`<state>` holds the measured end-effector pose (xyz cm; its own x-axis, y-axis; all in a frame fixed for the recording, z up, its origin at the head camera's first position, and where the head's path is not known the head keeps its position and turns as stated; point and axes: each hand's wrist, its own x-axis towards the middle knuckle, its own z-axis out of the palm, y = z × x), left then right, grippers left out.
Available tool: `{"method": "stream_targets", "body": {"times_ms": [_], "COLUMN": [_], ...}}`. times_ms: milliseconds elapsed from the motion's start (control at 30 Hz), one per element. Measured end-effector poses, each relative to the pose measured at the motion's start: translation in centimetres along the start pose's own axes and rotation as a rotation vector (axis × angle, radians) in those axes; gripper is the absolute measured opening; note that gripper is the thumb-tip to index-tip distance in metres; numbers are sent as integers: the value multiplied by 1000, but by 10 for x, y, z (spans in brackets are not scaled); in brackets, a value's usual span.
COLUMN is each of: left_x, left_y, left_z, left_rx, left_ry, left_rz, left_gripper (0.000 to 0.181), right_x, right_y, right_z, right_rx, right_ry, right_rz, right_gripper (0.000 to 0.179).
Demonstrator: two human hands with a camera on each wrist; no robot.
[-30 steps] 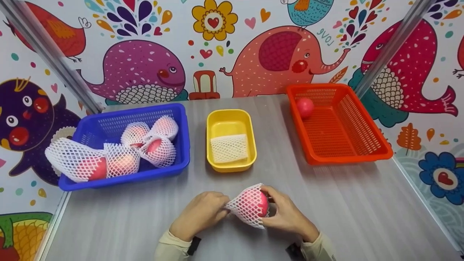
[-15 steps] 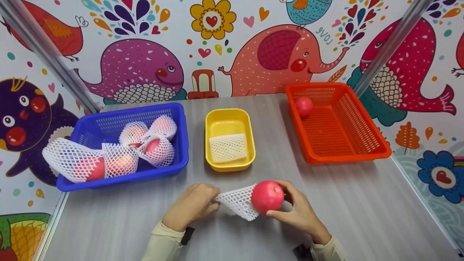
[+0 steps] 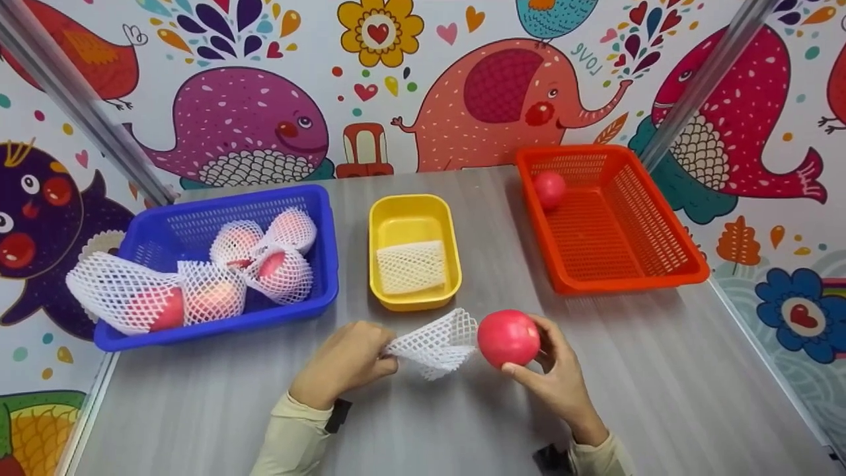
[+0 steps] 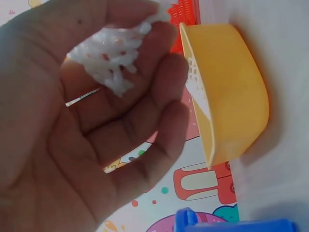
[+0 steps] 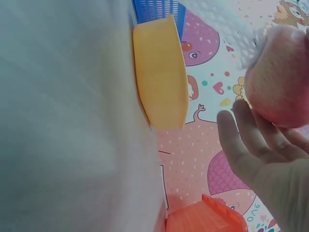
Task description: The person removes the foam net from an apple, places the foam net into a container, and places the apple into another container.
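My left hand pinches one end of a white foam net sleeve above the table's near middle. In the left wrist view a bunched end of the foam net sleeve shows between thumb and fingers. Just right of the sleeve's mouth, my right hand holds a bare red apple with thumb and fingers. The right wrist view shows the apple over the fingertips, the net close beside it. Whether net and apple still touch I cannot tell.
A blue basket at left holds several netted apples. In the middle, a yellow container has a flat foam net in it. An orange-red basket at back right holds one red apple.
The apple, inside the net a second ago, has come out of it. My right hand has moved it right and slightly up, while my left hand has shifted left with the sleeve.
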<state>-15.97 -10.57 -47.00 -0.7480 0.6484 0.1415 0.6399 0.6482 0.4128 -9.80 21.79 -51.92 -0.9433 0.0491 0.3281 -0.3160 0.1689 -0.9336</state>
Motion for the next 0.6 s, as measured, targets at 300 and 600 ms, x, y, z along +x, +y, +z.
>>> {"method": "stream_targets", "body": {"times_ms": [300,600], "left_x": [-8,11], "left_y": [-7,-18], "left_z": [-5,-49], "left_rx": [23,124], "left_ry": [-3,62], "left_rz": [-63,-58], "left_gripper": [20,20], "right_x": [0,0], "right_y": [-3,1], "right_z": [-17,-21], "right_rx": [66,10], "right_ry": [227,178], "right_rz": [66,90], "right_gripper": [69,72]}}
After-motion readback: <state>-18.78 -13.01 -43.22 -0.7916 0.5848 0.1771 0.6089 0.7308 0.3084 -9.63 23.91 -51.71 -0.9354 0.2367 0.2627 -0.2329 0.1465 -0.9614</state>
